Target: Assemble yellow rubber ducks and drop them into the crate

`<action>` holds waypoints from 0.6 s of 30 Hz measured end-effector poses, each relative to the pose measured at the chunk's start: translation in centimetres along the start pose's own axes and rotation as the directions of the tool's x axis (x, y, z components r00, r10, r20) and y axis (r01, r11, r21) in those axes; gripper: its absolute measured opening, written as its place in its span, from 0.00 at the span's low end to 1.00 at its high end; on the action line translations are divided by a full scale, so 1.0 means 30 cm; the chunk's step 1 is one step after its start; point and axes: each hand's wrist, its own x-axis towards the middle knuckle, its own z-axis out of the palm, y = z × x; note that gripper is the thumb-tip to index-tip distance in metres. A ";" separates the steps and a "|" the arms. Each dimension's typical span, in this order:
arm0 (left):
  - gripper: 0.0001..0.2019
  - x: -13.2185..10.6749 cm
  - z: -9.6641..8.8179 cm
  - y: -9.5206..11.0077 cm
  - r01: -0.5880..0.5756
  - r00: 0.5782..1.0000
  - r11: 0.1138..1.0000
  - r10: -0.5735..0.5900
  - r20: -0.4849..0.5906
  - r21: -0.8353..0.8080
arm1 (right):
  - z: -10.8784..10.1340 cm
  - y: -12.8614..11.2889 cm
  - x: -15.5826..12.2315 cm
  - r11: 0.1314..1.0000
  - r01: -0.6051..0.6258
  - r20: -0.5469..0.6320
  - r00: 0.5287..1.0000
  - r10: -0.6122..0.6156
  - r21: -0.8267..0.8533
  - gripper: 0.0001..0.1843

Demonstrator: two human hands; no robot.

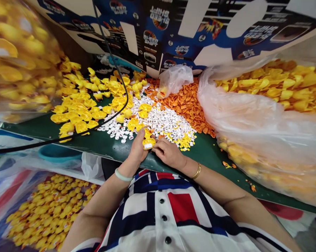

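My left hand (138, 146) is closed around a yellow plastic duck shell (148, 139), hollow side up, with a white piece in its lower part. My right hand (169, 152) is at the shell's right edge, thumb and fingers pinched together. Whatever lies between those fingertips is hidden or too small to name. Just beyond both hands spreads a pile of small white eye pieces (163, 119). Small yellow discs (185, 141) lie at its right, and orange beak-like pieces (189, 105) are heaped behind. Yellow shell halves (77, 109) are piled to the left.
A clear bag of yellow parts (18, 70) stands at left, another plastic bag (247, 115) at right. A black cable (113, 117) crosses the green table (116, 148). Printed cardboard (158, 35) stands behind. Below left, a bag holds yellow ducks (47, 210) beside a teal basin (59, 153).
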 end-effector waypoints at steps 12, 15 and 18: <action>0.26 -0.003 0.019 0.028 0.134 0.985 0.985 -0.144 0.093 0.107 | -0.258 0.283 0.411 0.948 -0.125 0.015 0.991 0.135 -0.293 0.12; 0.27 -0.010 0.019 0.032 0.171 0.959 0.964 -0.211 0.188 0.205 | -0.204 0.286 0.546 0.962 -0.061 0.066 0.994 0.082 -0.266 0.14; 0.24 -0.016 0.012 0.036 0.190 0.922 0.945 -0.265 0.281 0.268 | -0.145 0.254 0.633 0.970 0.064 0.228 0.974 -0.010 -0.233 0.14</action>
